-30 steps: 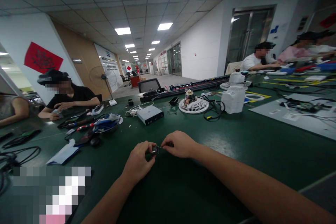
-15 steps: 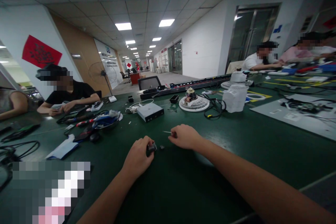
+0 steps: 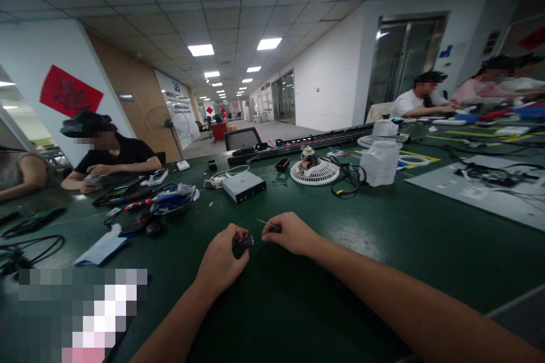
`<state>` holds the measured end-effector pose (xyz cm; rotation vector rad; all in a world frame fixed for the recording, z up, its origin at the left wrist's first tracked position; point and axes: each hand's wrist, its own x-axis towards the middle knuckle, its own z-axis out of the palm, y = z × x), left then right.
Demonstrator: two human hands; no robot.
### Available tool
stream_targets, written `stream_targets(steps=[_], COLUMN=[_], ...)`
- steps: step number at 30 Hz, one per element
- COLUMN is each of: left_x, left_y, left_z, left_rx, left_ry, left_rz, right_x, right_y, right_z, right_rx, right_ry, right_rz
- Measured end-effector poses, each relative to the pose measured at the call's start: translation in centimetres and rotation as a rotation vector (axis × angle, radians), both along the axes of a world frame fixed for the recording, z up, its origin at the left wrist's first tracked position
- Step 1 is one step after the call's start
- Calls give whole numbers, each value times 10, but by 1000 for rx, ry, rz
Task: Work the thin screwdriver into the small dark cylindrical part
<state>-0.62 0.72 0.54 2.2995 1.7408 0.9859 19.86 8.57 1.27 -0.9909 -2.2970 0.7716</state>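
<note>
A: Where's the part [image 3: 244, 241]?

B: In the left hand [image 3: 222, 256], pinched between thumb and fingers at its near end, above the middle of the table [image 3: 272, 312]. It looks small and dark with a shiny end toward the right hand [image 3: 293, 232]. The fingers cover much of it, so I can't tell its exact form.

A: And the right hand?

B: It grasps a thin tool [image 3: 264, 222] between thumb and fingertips. The shaft slants up and to the left, and its tip is apart from the part, a little beyond it.

A: So how far along is it?

B: Under way, I'd judge. Part and tool are both in hand, but they don't touch, and neither has been set down. Whether anything on the part is already loosened, I can't tell; nor can I say how much is left.

A: How are the arms held?

B: Both reach forward, low over the table. The left comes in from the lower left with its palm turned inward; the right crosses in from the lower right, wrist bent, knuckles up. The hands are near each other, not touching.

A: Around them?

B: Just beyond, a drive [image 3: 243, 186]; to its right, a black tray [image 3: 282, 165], a grille [image 3: 315, 173] with a bare mechanism on it, and a white housing [image 3: 378, 164].
</note>
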Motion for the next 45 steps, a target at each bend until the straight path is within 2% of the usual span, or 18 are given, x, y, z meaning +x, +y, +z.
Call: stream_targets(steps=[3, 6, 10, 14, 19, 24, 26, 29, 35, 37, 40, 42, 43, 45], left_x=[3, 5, 6, 6, 5, 4, 4, 4, 5, 5, 4, 5, 5, 7], left_y=[-2, -5, -6, -5, -5, -5, -4, -4, -7, -7, -6, -5, -5, -4], left_z=[1, 2, 1, 0, -3, -6, -6, -5, -4, -3, -4, -4, -5, -5], left_rx=[20, 65, 129, 186, 162, 167, 176, 186, 203, 211, 216, 214, 209, 186], left_ry=[-11, -27, -54, -126, -109, -50, -62, -54, -27, -29, -43, -50, -54, -66], left_rz=[-64, -90, -118, -141, -202, -224, -205, -199, -249, -262, -271, -261, -246, -203], right_x=[2, -2, -5, -6, -6, -2, -2, -5, -13, -13, -12, -11, -11, -10], right_y=[1, -3, -10, -14, -12, -11, -11, -9, -5, -7, -10, -12, -13, -14], right_z=[4, 3, 2, 5, 2, 4, 6, 4, -7, -5, 0, 1, 1, 0], right_rx=[-28, -120, -30, 1, -30, 94, 94, -11, -532, -633, -738, -693, -600, -276], right_ry=[185, 289, 353, 382, 370, 258, 238, 233, 435, 483, 424, 369, 353, 310], right_rz=[14, 120, 253, 219, 98, 151, 161, 124, 38, 5, -19, -20, -24, -46])
